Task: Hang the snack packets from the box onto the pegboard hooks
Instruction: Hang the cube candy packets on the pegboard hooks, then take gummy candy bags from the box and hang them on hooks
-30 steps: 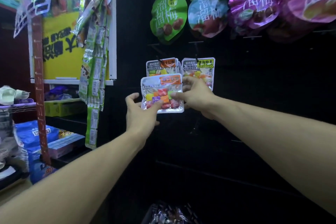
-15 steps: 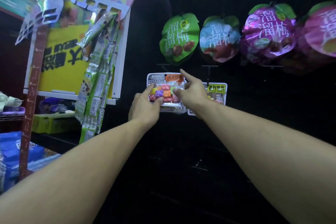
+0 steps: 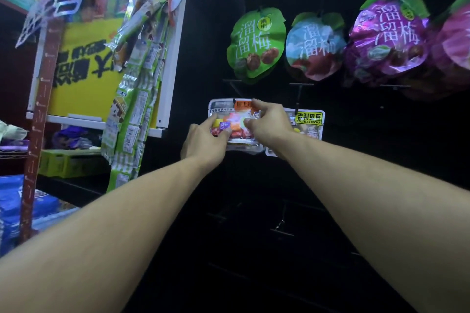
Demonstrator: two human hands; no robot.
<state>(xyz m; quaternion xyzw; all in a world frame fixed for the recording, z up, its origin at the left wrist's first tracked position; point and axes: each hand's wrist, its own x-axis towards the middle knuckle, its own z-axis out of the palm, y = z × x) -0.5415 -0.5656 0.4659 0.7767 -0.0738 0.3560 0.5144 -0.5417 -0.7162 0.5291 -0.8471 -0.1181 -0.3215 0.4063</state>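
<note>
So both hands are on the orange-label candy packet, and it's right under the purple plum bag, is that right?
Not quite: the head view shows the left hand and right hand holding the orange-label candy packet under the green plum bag, not the purple plum bag.

arms: bare to elbows | hands [image 3: 236, 134]: ungloved | sleeves: none visible

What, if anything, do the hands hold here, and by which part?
Both grip the orange-labelled snack packet: the left hand pinches its lower left part, the right hand its upper right, near the top edge.
</note>
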